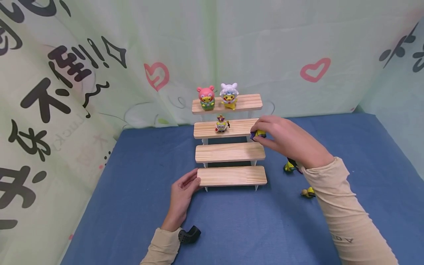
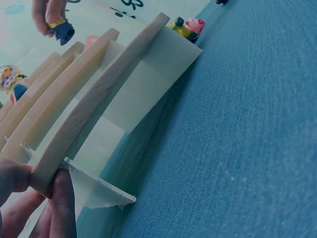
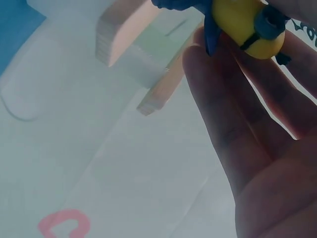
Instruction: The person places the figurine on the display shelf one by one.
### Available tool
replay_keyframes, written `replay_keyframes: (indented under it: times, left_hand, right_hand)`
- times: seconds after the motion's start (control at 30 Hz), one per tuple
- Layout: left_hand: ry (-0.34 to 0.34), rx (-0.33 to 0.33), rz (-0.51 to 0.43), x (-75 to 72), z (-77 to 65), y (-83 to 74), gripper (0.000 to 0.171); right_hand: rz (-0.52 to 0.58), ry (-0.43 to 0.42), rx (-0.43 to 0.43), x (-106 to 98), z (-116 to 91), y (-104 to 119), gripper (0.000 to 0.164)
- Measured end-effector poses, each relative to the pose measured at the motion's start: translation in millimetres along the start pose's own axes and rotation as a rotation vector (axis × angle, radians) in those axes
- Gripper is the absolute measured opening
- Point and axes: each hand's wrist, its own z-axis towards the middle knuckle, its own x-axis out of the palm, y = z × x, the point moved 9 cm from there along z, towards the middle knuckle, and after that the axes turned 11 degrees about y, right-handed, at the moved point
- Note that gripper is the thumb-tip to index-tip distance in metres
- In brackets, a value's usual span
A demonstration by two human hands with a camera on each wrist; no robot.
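A four-tier wooden display stand (image 1: 232,176) stands on the blue cloth. My left hand (image 1: 182,197) pinches the left end of its lowest step, thumb above and fingers below in the left wrist view. At the right end of the second step from the top, my right hand (image 1: 289,140) holds a yellow and dark blue toy figurine (image 3: 237,22), tilted on its side in the right wrist view. A crowned minion figurine (image 1: 221,124) stands on that step's left half. The top step carries a pink-hooded figurine (image 1: 207,98) and a white-hooded one (image 1: 229,96).
To the right of the stand, two small yellow figurines lie on the cloth: one (image 1: 289,167) by the right wrist and another (image 1: 308,192) beside the sleeve. A printed curtain (image 1: 265,44) hangs close behind the stand. My left wrist bears a black device (image 1: 189,235).
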Motion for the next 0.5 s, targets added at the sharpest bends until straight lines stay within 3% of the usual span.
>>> replay_keyframes:
  times: [0.5]
  left_hand:
    - [0.006, 0.005, -0.010, 0.1, 0.7, 1.5, 0.042]
  right_hand:
    - [0.041, 0.022, 0.021, 0, 26, 1, 0.017]
